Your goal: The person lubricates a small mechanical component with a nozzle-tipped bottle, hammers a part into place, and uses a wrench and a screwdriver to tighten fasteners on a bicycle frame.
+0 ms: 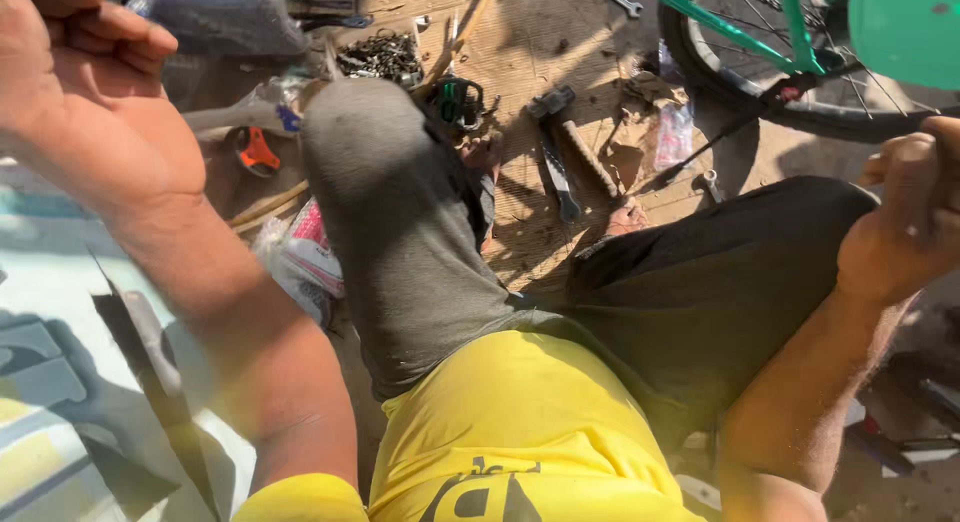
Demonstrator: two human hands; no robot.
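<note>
Bicycle frame [790,22], teal green, sits at one o'clock with its rear wheel [720,72] resting on the cardboard-covered ground, and my right hand [905,232] is raised at three o'clock just below a teal part at the corner; whether those fingers clamp anything I cannot tell, since the frame edge cuts them off. My left hand [70,72] at ten o'clock is curled into a loose fist and seems to hold nothing. I judge that shifting my knee [385,152] could scatter the hammer [575,137], the spanner [625,0] or the heap of chain [380,54] at twelve o'clock. Glare blurs my left forearm, and my legs hide the ground beneath them.
</note>
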